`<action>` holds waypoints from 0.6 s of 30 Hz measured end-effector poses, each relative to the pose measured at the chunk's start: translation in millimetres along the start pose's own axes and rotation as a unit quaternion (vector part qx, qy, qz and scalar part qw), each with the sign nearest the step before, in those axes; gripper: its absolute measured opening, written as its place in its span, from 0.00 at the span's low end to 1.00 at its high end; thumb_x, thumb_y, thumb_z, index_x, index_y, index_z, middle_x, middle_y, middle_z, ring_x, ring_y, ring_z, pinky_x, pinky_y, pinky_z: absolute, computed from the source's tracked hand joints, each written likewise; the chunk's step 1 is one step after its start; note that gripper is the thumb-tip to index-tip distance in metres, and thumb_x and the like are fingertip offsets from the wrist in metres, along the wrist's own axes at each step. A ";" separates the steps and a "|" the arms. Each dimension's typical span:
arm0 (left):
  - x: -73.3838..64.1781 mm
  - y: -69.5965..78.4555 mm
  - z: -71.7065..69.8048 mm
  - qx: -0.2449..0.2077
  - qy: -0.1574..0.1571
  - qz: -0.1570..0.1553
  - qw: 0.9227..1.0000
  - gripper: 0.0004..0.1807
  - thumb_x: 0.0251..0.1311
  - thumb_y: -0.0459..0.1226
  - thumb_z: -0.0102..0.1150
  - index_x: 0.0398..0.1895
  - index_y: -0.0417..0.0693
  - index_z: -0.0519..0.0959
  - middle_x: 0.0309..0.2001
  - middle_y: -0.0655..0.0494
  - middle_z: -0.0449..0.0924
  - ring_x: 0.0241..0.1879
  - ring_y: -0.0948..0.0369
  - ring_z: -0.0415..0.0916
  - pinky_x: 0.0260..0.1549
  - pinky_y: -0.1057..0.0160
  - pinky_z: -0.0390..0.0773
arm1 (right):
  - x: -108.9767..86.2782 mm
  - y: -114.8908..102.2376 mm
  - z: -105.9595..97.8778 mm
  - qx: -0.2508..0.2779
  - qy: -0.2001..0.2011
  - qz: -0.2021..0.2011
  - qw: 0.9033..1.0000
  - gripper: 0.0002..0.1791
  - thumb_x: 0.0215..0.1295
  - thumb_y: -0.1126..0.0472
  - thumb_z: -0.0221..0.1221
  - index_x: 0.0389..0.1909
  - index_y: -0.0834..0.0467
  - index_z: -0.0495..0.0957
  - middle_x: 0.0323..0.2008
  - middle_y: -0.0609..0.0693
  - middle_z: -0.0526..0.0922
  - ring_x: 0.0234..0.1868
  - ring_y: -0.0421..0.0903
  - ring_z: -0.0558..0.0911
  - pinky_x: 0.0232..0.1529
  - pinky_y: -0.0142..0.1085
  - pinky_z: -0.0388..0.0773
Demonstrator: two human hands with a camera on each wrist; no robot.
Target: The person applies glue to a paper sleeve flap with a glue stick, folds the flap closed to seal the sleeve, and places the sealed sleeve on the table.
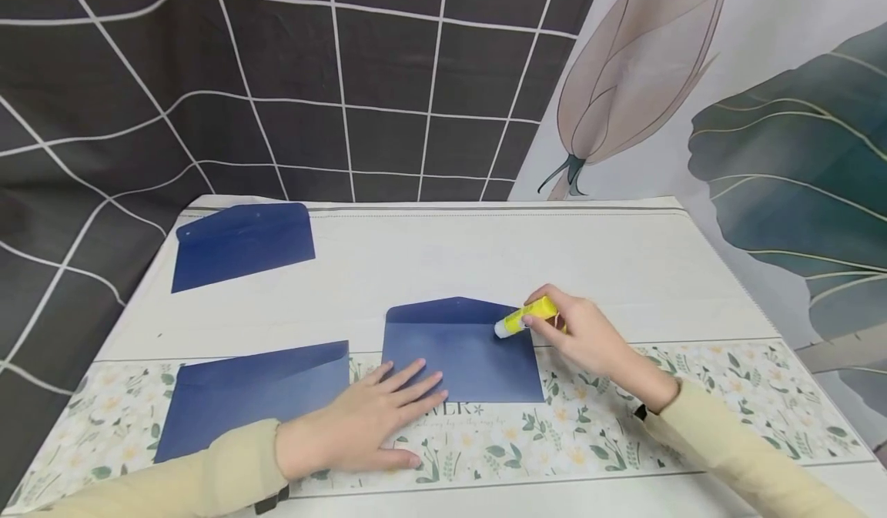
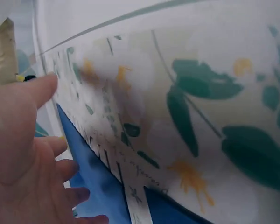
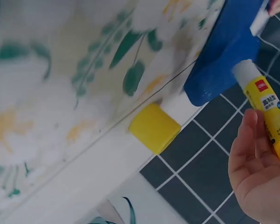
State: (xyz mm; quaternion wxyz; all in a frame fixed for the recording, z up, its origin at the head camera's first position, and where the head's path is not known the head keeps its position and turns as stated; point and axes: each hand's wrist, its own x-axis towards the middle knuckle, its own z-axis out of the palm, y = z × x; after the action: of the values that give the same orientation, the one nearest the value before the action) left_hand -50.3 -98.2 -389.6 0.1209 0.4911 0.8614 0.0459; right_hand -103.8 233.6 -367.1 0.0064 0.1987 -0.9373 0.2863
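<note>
Wide lane ran along the table's back, R of the rear env.; dark drape walled off the far side. Betw. L env. and mid env. only a slim gap showed (L hand blocked its near end). R hand w/ glue, plus cap, obstructed mid env.'s R side.

Dark white-gridded cloth behind a flower-banded white tabletop

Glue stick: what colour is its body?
The glue stick has a mostly yellow body; the right wrist view shows it best.
</note>
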 end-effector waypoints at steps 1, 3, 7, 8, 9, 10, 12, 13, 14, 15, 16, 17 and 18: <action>0.1 0.2 1.2 0.001 -0.002 0.000 1.000 0.42 0.64 0.64 0.41 0.76 0.56 0.51 0.77 0.55 0.47 0.76 0.50 0.43 0.70 0.41 0.54 | 0.6 0.0 1.2 -0.024 -0.006 -0.014 1.000 0.10 0.68 0.54 0.57 0.46 0.53 0.74 0.20 0.40 0.76 0.17 0.36 0.69 0.18 0.28 0.68; 0.8 0.2 3.5 0.002 -0.004 0.001 1.000 0.42 0.64 0.65 0.40 0.76 0.56 0.51 0.77 0.56 0.48 0.76 0.50 0.44 0.69 0.41 0.55 | 2.1 -0.4 3.9 -0.067 -0.013 -0.049 0.996 0.09 0.68 0.54 0.56 0.45 0.52 0.73 0.20 0.39 0.74 0.16 0.33 0.65 0.18 0.27 0.65; 2.4 -0.1 7.7 -0.005 -0.012 0.002 1.000 0.42 0.64 0.66 0.38 0.76 0.57 0.51 0.77 0.57 0.47 0.76 0.50 0.45 0.69 0.42 0.57 | 5.6 -0.4 10.5 -0.134 -0.002 -0.130 0.982 0.07 0.65 0.57 0.57 0.40 0.52 0.71 0.26 0.40 0.79 0.20 0.32 0.68 0.23 0.28 0.69; 2.8 0.0 8.4 -0.005 -0.011 0.001 1.000 0.42 0.64 0.66 0.38 0.76 0.57 0.52 0.77 0.57 0.47 0.76 0.50 0.45 0.69 0.42 0.58 | 6.6 0.1 12.3 -0.146 0.003 -0.149 0.978 0.06 0.64 0.58 0.57 0.39 0.52 0.71 0.29 0.41 0.81 0.22 0.32 0.69 0.24 0.28 0.70; 3.1 0.1 8.8 -0.007 -0.010 0.000 1.000 0.42 0.64 0.66 0.38 0.76 0.57 0.52 0.77 0.57 0.48 0.76 0.50 0.45 0.68 0.42 0.58 | 7.7 0.5 13.5 -0.155 0.005 -0.164 0.974 0.06 0.64 0.58 0.58 0.38 0.53 0.71 0.30 0.41 0.82 0.23 0.33 0.70 0.25 0.28 0.71; 3.4 0.1 9.4 -0.006 -0.009 0.000 1.000 0.42 0.64 0.66 0.39 0.76 0.57 0.53 0.77 0.57 0.48 0.76 0.50 0.46 0.68 0.42 0.59 | 8.9 1.0 14.4 -0.157 0.005 -0.174 0.972 0.06 0.63 0.59 0.58 0.37 0.52 0.70 0.29 0.41 0.81 0.23 0.33 0.71 0.25 0.28 0.71; 4.0 0.2 9.4 -0.006 -0.005 -0.002 1.000 0.41 0.64 0.66 0.40 0.75 0.57 0.54 0.76 0.57 0.49 0.76 0.50 0.46 0.68 0.41 0.59 | 11.6 0.9 14.6 -0.157 -0.003 -0.187 0.970 0.06 0.62 0.59 0.58 0.36 0.52 0.70 0.28 0.40 0.79 0.23 0.32 0.69 0.24 0.26 0.69; 4.4 0.2 9.2 -0.008 -0.005 -0.004 1.000 0.41 0.64 0.65 0.41 0.75 0.57 0.54 0.76 0.57 0.49 0.75 0.50 0.47 0.68 0.41 0.59 | 13.3 0.4 14.3 -0.156 -0.008 -0.189 0.969 0.07 0.62 0.59 0.59 0.35 0.52 0.69 0.27 0.39 0.78 0.22 0.32 0.68 0.23 0.26 0.68; 4.9 0.2 8.8 -0.011 -0.006 -0.004 1.000 0.41 0.63 0.65 0.42 0.75 0.57 0.54 0.76 0.57 0.49 0.75 0.50 0.47 0.67 0.41 0.59 | 15.2 -0.4 13.6 -0.155 -0.013 -0.189 0.969 0.07 0.62 0.58 0.59 0.35 0.52 0.69 0.25 0.39 0.76 0.22 0.32 0.68 0.23 0.26 0.67; 5.4 0.2 8.3 -0.016 -0.007 -0.006 1.000 0.41 0.63 0.65 0.43 0.75 0.57 0.55 0.76 0.58 0.50 0.75 0.50 0.47 0.67 0.41 0.59 | 17.4 -1.6 12.5 -0.153 -0.019 -0.189 0.970 0.08 0.62 0.58 0.60 0.35 0.52 0.69 0.24 0.38 0.75 0.21 0.32 0.67 0.23 0.25 0.67; 5.7 0.2 7.6 -0.020 -0.008 -0.007 1.000 0.41 0.63 0.65 0.43 0.75 0.58 0.55 0.76 0.58 0.50 0.75 0.50 0.47 0.67 0.40 0.60 | 19.7 -2.6 11.6 -0.152 -0.026 -0.189 0.970 0.09 0.62 0.58 0.61 0.34 0.52 0.69 0.23 0.38 0.73 0.21 0.32 0.67 0.22 0.25 0.66; 5.9 0.1 6.9 -0.024 -0.009 -0.008 1.000 0.41 0.62 0.65 0.44 0.75 0.58 0.56 0.76 0.58 0.50 0.75 0.49 0.47 0.67 0.40 0.60 | 22.2 -4.0 10.5 -0.154 -0.031 -0.190 0.969 0.10 0.62 0.57 0.61 0.34 0.52 0.69 0.21 0.38 0.72 0.20 0.32 0.66 0.22 0.25 0.66; 6.2 0.0 6.2 -0.026 -0.010 -0.009 1.000 0.41 0.62 0.65 0.45 0.74 0.58 0.56 0.76 0.58 0.51 0.75 0.49 0.48 0.67 0.40 0.60 | 24.8 -5.4 9.5 -0.156 -0.038 -0.191 0.968 0.11 0.62 0.56 0.62 0.33 0.53 0.68 0.20 0.38 0.70 0.19 0.33 0.66 0.22 0.25 0.65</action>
State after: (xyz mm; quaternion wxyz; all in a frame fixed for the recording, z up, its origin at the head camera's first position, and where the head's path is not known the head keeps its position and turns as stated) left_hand -51.8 -93.2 -396.5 0.1424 0.4809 0.8629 0.0624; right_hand -123.6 215.3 -369.0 0.0562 0.3813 -0.9146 0.1219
